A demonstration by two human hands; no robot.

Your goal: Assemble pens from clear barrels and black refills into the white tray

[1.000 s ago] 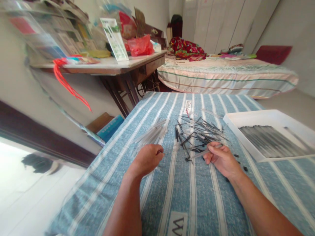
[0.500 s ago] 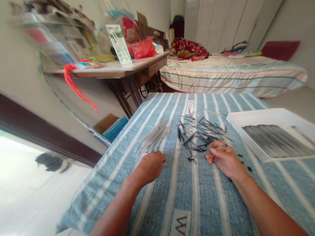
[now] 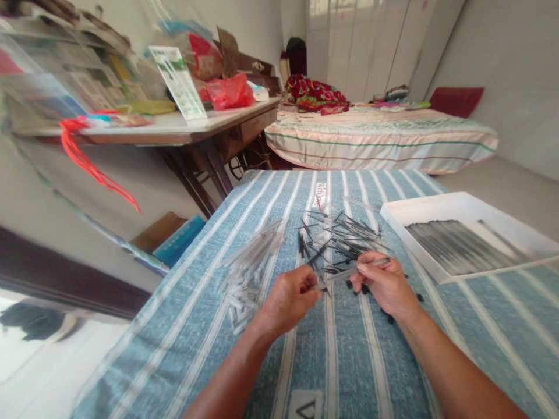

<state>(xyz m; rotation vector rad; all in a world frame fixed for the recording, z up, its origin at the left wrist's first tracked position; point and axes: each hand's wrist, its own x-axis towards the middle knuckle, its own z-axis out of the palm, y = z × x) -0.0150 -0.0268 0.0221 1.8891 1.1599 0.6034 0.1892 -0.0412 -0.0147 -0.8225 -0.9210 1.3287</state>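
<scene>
My right hand (image 3: 386,282) pinches a slim, translucent pen (image 3: 343,274) with a dark end, held slanting above the cloth. At the pen's left end, the fingers of my left hand (image 3: 292,297) are closed on a small clear pen cap (image 3: 321,286), mostly hidden by the fingertips. Whether cap and pen touch is hard to make out. Just beyond both hands lies a loose heap of thin black pen refills (image 3: 356,233). Left of my left hand are a bundle of translucent tubes (image 3: 257,244) and a pile of short clear caps (image 3: 240,305).
A white open box (image 3: 441,256) at the right holds a row of dark-filled pens (image 3: 449,244). Small black plugs (image 3: 420,297) lie near my right hand. Blue striped cloth (image 3: 209,343) covers the table. Beyond stand a cluttered desk (image 3: 236,119) and a bed (image 3: 384,137).
My left hand has come right from beside the clear pile to the pen's left end, bringing the small cap. My right hand keeps its pinch on the pen. The view has shifted right.
</scene>
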